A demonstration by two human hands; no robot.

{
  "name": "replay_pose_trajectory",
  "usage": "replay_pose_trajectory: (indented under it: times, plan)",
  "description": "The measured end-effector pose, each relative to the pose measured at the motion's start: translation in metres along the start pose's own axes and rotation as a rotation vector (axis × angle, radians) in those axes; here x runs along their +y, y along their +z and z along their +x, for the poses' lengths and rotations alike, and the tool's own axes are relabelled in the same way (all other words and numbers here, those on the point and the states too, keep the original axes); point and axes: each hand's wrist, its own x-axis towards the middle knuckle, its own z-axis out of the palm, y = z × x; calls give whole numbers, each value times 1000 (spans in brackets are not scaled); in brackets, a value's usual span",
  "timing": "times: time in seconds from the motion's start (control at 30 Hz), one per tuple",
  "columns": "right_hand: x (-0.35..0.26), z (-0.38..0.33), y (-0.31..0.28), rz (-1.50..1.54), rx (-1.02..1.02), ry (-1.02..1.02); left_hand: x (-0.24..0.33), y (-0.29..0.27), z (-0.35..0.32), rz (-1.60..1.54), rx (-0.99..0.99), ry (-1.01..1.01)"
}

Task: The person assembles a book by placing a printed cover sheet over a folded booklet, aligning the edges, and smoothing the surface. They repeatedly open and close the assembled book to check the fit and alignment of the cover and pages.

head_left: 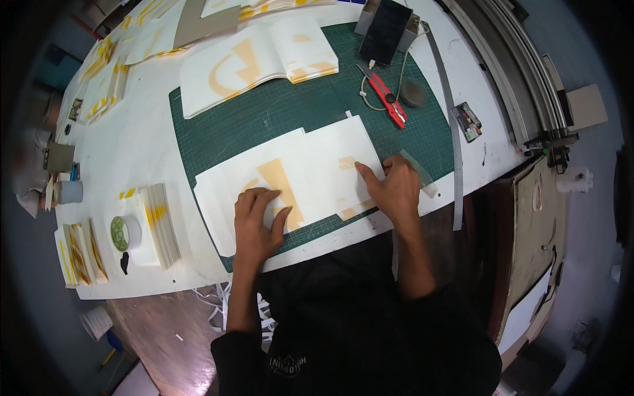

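We press our left hand (pixel 259 218) and right hand (pixel 395 188), fingers spread flat, on one white-and-yellow printed sheet (pixel 297 178) on the green cutting mat (pixel 277 112). Finished-looking stacks (pixel 162 224) sit left; the red knife (pixel 387 99) lies unused, so it looks mid-job.

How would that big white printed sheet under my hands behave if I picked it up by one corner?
The white sheet would probably flop: it looks thin and lies flat on the green cutting mat. Likely light for its spread, so it may slide. Both the left hand and the right hand press it flat.
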Motion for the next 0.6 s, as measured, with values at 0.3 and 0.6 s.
replay_pose_trajectory:
  times: [0.3,0.6]
  plan:
    - [21,7,-16,295,-178,115,5,-2,0,13,-6,-25]
    - [41,5,-11,530,-194,116,6,-1,2,3,2,1]
